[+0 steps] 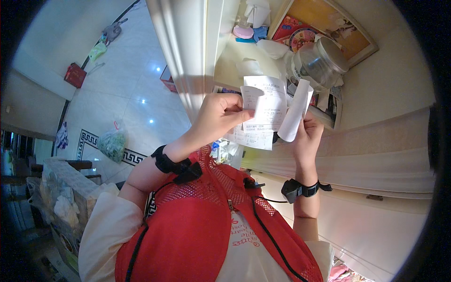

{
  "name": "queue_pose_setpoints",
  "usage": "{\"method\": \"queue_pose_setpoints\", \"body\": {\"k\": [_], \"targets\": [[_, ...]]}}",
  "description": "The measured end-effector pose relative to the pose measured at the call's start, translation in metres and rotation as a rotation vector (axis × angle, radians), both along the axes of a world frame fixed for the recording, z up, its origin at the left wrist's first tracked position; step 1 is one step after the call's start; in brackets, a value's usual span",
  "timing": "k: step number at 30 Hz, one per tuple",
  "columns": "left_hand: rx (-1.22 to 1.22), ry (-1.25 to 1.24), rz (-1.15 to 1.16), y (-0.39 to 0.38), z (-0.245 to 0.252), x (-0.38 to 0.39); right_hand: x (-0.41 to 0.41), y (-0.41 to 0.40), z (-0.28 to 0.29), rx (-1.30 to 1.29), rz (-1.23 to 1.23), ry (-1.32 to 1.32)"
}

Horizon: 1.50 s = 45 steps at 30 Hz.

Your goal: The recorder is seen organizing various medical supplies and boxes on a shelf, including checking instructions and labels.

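Observation:
My left hand (225, 112) pinches a printed paper slip (269, 102) between thumb and fingers at its left edge. The slip bears rows of writing and is held up above the shelf. In my right hand (309, 132) is a curled white paper (294, 112), rolled over on itself and standing beside the slip's right edge. Another printed sheet (255, 139) shows below the slip; what holds it is hidden. Both forearms wear black straps with small devices.
On the shelf (232, 53) stand a clear jar (313, 67) with a metal lid, a pink round item (243, 32) and a framed picture (338, 24). A white curtain-like panel (183, 46) borders it. On the tiled floor rest a filled plastic bag (112, 142) and a red box (75, 75).

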<state>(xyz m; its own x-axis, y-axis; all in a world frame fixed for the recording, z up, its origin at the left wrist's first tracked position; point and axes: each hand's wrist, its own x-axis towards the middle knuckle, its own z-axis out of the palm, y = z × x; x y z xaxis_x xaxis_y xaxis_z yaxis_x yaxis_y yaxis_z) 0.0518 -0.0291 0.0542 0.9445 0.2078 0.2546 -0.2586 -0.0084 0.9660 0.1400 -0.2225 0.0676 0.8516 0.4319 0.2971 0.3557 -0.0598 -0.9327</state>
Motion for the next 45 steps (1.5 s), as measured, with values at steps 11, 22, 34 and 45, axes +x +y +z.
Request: {"method": "queue_pose_setpoints", "body": {"k": [11, 22, 34, 45], "targets": [[0.052, 0.100, 0.056, -0.002, -0.004, 0.004, -0.012, -0.011, 0.005, 0.358, -0.052, -0.298], [0.110, 0.071, -0.034, -0.026, -0.003, -0.007, -0.020, 0.007, -0.002, 0.014, 0.087, -0.109], [-0.082, 0.483, 0.214, -0.008, -0.080, -0.071, -0.007, -0.015, -0.100, 0.046, 0.279, 0.373], [-0.262, 0.666, 0.368, 0.036, -0.151, -0.161, -0.016, -0.059, -0.301, -0.400, 0.140, 0.423]]}}
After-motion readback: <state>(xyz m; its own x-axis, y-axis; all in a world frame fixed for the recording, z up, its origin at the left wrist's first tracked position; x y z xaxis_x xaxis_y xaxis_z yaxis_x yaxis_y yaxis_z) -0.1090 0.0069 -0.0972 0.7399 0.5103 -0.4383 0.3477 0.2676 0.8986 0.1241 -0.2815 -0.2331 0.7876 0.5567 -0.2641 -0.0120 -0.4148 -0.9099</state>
